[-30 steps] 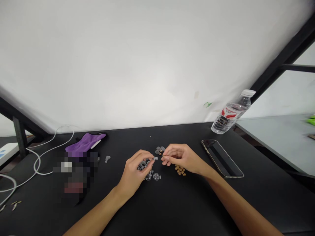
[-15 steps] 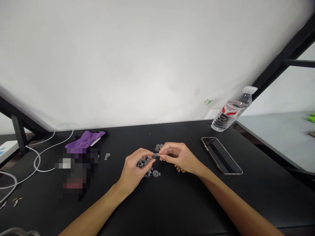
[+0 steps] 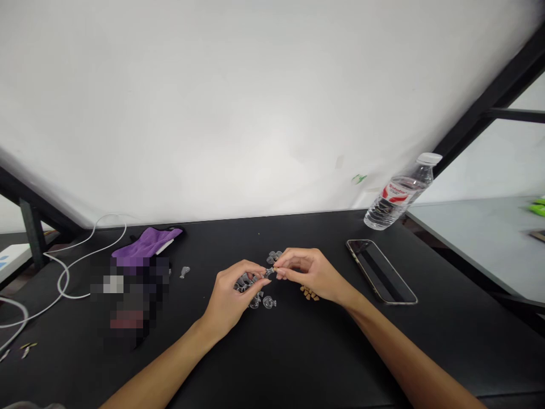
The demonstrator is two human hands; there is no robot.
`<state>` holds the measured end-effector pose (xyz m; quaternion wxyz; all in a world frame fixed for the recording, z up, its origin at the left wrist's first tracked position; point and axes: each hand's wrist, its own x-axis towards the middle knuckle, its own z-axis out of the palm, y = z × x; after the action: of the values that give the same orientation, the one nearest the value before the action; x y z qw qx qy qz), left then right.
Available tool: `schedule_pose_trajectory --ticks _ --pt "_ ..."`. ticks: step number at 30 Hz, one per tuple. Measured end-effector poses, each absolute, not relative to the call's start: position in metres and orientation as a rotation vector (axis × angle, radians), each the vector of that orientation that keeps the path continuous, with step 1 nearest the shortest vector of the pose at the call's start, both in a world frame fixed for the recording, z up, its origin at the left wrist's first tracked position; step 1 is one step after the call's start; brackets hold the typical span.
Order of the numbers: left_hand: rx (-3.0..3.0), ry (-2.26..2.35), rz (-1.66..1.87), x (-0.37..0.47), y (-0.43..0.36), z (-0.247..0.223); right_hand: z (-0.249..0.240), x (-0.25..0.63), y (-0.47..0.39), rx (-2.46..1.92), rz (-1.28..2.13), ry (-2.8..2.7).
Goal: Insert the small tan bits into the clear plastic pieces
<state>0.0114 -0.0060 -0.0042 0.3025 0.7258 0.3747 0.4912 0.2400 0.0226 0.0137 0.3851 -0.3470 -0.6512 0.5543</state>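
Over the middle of the black bench (image 3: 276, 363), a small clear bottle (image 3: 269, 272) is held just above the surface, its neck turned toward the right edge. It is pinched between the thumb and fingers of the left hand (image 3: 264, 276). At its neck, a tan piece (image 3: 275, 269), mostly hidden by fingertips, is pinched in the grip of the right hand (image 3: 279, 274). Under and beside the left hand, more clear bottles (image 3: 269, 303) are gathered in a loose group, and a smaller cluster (image 3: 272, 257) is set nearer the far edge, just beside the right fingers. Below the right palm, a pile of tan pieces (image 3: 310, 293) is spread. Toward the right edge a phone (image 3: 383, 272) is laid flat, and by the far right corner a water bottle (image 3: 398, 196) is stood. Toward the far left corner are placed a purple cloth (image 3: 149, 244) and a white cable (image 3: 66, 278); between the cloth and the left hand, a lone clear piece (image 3: 184, 272) is seen.
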Motion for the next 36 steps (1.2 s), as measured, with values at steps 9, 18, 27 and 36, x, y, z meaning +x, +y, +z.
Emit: schedule_pose_trajectory --ticks 9,18,27,36 --pt "1.906 0.956 1.318 0.011 -0.005 -0.006 0.008 0.240 0.024 -0.843 1.444 -1.646" --pt "1.794 0.931 1.333 0.013 -0.006 -0.007 0.008 0.235 0.023 -0.817 1.458 -1.586" --pt "1.471 0.984 1.304 0.014 -0.007 -0.003 0.009 0.234 0.021 -0.850 1.409 -1.565" --pt "1.411 0.977 1.333 0.014 -0.008 -0.002 0.009 0.227 0.014 -0.848 1.369 -1.561"
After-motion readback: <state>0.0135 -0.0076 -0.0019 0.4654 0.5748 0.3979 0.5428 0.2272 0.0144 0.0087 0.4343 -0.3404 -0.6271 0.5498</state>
